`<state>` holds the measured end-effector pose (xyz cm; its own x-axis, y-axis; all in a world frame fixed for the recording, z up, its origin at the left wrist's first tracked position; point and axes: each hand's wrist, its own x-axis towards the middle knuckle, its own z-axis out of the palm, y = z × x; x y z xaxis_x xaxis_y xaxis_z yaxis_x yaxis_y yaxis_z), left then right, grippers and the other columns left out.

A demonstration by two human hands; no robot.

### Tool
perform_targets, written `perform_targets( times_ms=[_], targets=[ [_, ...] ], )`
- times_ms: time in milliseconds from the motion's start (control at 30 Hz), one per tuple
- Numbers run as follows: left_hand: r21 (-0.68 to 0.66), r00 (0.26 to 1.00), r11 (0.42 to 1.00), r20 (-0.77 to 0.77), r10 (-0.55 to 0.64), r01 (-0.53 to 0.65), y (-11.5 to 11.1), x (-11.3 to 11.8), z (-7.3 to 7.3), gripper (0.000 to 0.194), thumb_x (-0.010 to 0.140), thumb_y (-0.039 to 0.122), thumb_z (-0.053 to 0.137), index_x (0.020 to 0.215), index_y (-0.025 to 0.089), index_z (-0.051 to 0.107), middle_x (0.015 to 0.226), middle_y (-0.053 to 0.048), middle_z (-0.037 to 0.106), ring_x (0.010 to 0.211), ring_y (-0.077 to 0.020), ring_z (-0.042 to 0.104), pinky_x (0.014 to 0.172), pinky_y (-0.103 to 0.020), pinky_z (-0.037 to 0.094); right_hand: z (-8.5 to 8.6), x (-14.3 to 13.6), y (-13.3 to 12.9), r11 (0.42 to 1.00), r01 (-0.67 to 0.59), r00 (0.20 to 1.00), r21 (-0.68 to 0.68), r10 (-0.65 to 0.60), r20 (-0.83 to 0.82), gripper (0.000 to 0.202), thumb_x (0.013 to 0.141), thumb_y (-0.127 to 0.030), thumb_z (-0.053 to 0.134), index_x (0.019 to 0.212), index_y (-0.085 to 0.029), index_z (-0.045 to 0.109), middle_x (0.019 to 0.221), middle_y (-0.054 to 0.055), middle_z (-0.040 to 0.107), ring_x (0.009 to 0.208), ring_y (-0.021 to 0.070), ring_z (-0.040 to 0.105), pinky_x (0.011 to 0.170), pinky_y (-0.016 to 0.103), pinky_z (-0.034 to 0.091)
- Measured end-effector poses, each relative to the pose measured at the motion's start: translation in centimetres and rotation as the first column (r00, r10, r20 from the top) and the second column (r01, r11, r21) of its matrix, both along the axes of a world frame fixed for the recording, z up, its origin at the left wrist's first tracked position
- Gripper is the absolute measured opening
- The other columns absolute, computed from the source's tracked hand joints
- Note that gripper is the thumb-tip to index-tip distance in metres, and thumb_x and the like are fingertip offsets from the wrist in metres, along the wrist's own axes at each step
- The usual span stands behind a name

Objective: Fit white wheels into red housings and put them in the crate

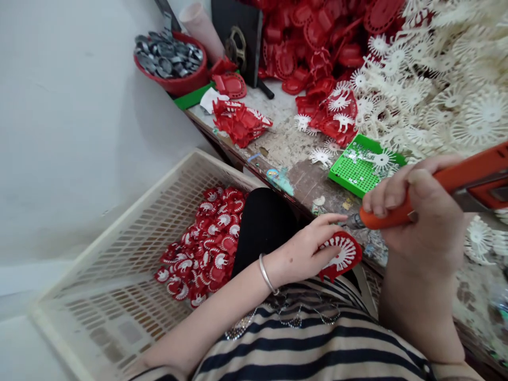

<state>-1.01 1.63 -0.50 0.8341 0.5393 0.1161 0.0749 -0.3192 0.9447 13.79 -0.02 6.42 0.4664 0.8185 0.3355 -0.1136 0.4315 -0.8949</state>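
red-white piece (346, 253), orange tool (472, 167)

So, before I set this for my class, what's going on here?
Someone's left hand holds a red piece with a white spoked insert, while the right hand grips an orange tool, its tip close to the left fingertips. Similar red-and-white pieces lie in a crate. Loose red parts and white spoked parts are piled on the table.

Around me is a workshop: a worn worktable (282, 117), heaped red parts (313, 32), white parts (432, 90), an orange tool (472, 170).
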Motion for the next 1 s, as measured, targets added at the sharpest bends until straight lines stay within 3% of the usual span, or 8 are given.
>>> perform_targets(
  times_ms=[233, 433, 600, 733, 833, 1000],
  targets=[
    [-0.059, 0.999, 0.998, -0.027, 0.032, -0.033, 0.3, 0.2, -0.5, 0.026, 0.089, 0.015, 0.049, 0.112, 0.015, 0.062, 0.12, -0.014, 0.059, 0.117, -0.0199, 0.055, 0.107, -0.035, 0.04, 0.3, 0.6, 0.5, 1.0, 0.005, 1.0, 0.01, -0.005, -0.017, 0.017, 0.071, -0.02, 0.07, 0.071, -0.023, 0.053, 0.048, -0.008, 0.05, 0.036, 0.0121, 0.045, 0.037, 0.03, 0.042],
    [-0.099, 0.987, 0.991, -0.143, 0.07, -0.085, 0.6, -0.9, -2.0, 0.027, 0.087, 0.018, 0.05, 0.109, 0.013, 0.063, 0.121, -0.015, 0.06, 0.115, -0.0221, 0.057, 0.106, -0.038, 0.041, 1.0, 3.9, 2.5, 0.991, 0.11, 0.994, 0.075, -0.112, 0.019, 0.019, 0.068, -0.02, 0.072, 0.069, -0.025, 0.054, 0.044, -0.007, 0.05, 0.034, 0.0136, 0.043, 0.033, 0.029, 0.038],
    [-0.126, 0.927, 0.968, -0.338, 0.165, -0.218, 0.9, -1.6, -3.2, 0.026, 0.084, 0.018, 0.05, 0.104, 0.016, 0.066, 0.13, -0.015, 0.058, 0.121, -0.0242, 0.054, 0.111, -0.041, 0.036, 0.0, 6.6, 5.7, 0.988, 0.147, 0.977, 0.05, -0.153, 0.149, 0.024, 0.067, -0.033, 0.08, 0.068, -0.026, 0.056, 0.046, -0.006, 0.054, 0.036, 0.0138, 0.047, 0.035, 0.029, 0.04],
    [-0.161, 0.922, 0.947, -0.322, 0.217, -0.279, 1.2, -2.4, -3.0, 0.026, 0.084, 0.025, 0.052, 0.105, 0.017, 0.066, 0.125, -0.013, 0.062, 0.118, -0.0254, 0.056, 0.109, -0.042, 0.037, -1.1, 7.7, 7.6, 0.988, 0.152, 0.96, 0.013, -0.151, 0.235, 0.028, 0.068, -0.038, 0.08, 0.068, -0.024, 0.056, 0.047, -0.006, 0.054, 0.037, 0.0132, 0.049, 0.037, 0.028, 0.04],
    [-0.34, 0.921, 0.879, -0.317, 0.228, -0.334, 1.2, -3.2, -2.8, 0.03, 0.086, 0.032, 0.053, 0.11, 0.018, 0.063, 0.113, -0.009, 0.069, 0.106, -0.0242, 0.062, 0.099, -0.039, 0.047, -1.9, 8.1, 8.4, 0.988, 0.152, 0.945, -0.026, -0.138, 0.296, 0.03, 0.07, -0.039, 0.079, 0.068, -0.022, 0.055, 0.048, -0.006, 0.054, 0.038, 0.0118, 0.049, 0.038, 0.026, 0.04],
    [-0.598, 0.916, 0.696, -0.308, 0.258, -0.397, 1.1, -3.6, -2.9, 0.036, 0.085, 0.039, 0.058, 0.114, 0.018, 0.061, 0.107, -0.006, 0.071, 0.095, -0.022, 0.066, 0.086, -0.033, 0.053, -3.3, 8.8, 8.5, 0.975, 0.198, 0.932, -0.104, -0.155, 0.327, 0.034, 0.065, -0.041, 0.081, 0.071, -0.02, 0.055, 0.049, -0.006, 0.054, 0.039, 0.013, 0.051, 0.037, 0.027, 0.042]
  ],
)
